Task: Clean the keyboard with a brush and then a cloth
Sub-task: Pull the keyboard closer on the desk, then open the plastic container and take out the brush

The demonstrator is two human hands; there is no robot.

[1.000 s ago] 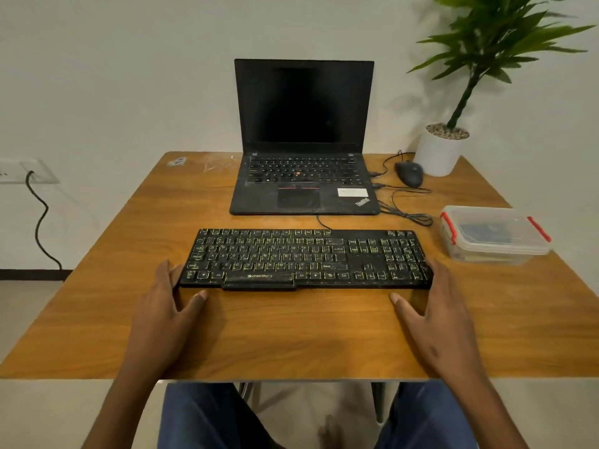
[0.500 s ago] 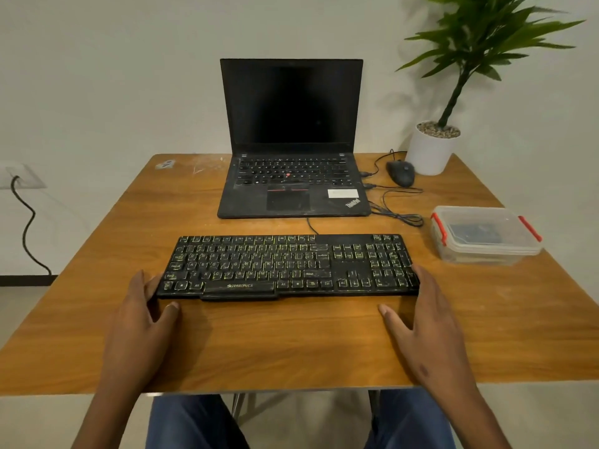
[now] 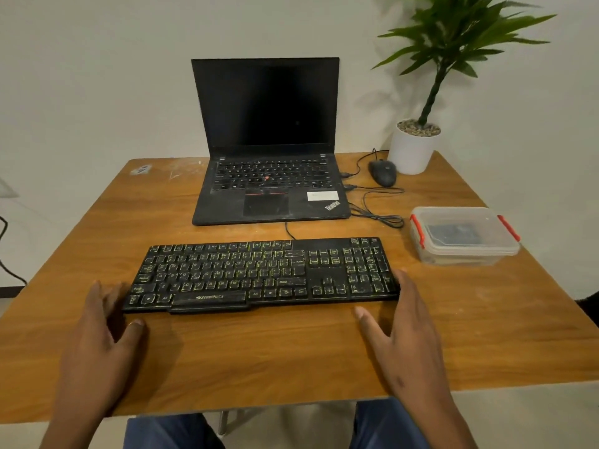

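Black backlit keyboard [image 3: 262, 273]: nudged slightly leftward since a second ago, centred on wooden tabletop [image 3: 291, 358]. Left hand [image 3: 97, 332] at 9 o'clock end, right hand [image 3: 400, 332] at 3 o'clock end, both spread. Positioning only; brushing not begun.

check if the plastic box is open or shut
Shut: the lid sits flat on the box and both red clips are folded down.

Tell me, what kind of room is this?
Probably a home or small office desk: a wooden table against a plain wall, with an open laptop, a separate keyboard and a potted plant.
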